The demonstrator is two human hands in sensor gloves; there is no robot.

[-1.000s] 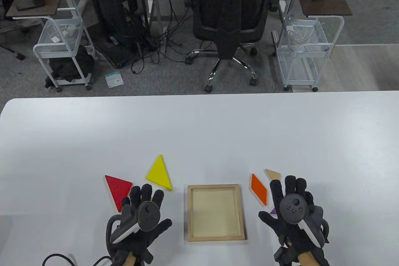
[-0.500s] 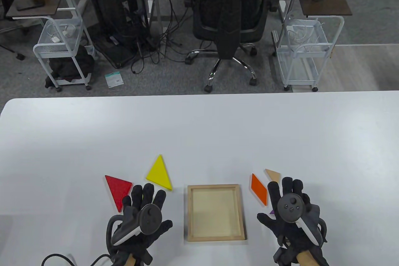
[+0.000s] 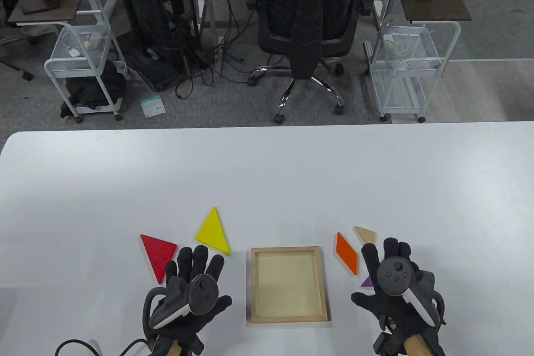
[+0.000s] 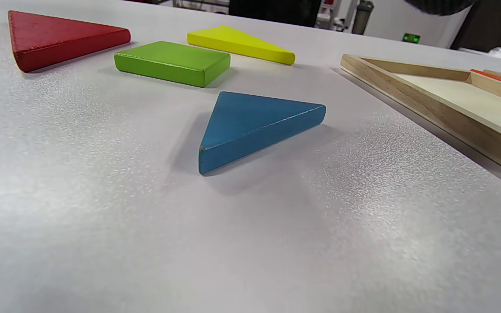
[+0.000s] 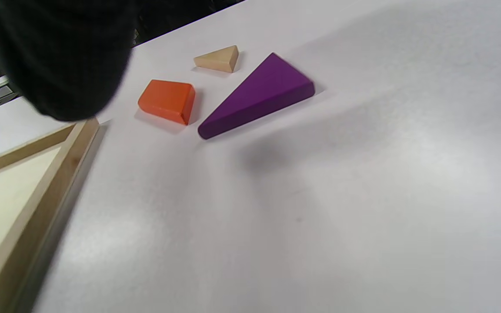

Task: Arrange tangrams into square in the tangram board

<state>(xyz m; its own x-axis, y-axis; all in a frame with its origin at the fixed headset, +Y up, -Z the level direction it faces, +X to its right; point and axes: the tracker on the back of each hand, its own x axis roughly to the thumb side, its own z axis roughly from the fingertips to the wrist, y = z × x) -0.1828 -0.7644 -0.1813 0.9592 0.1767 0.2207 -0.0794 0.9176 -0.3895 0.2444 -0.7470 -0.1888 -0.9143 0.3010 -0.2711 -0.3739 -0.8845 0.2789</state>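
Right hand (image 3: 394,289), fingers spread and holding nothing, has drawn slightly back toward the person, uncovering more of the purple triangle (image 5: 255,98) beneath it; left hand (image 3: 190,289), likewise spread, hovers over the blue triangle (image 4: 250,126). Tangram board (image 3: 288,318) lies empty between both grips on the tabletop (image 3: 267,172); placement not yet begun

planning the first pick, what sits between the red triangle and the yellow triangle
The green block lies between the red triangle and the yellow triangle. The left wrist view shows it; in the table view the left hand mostly hides it.
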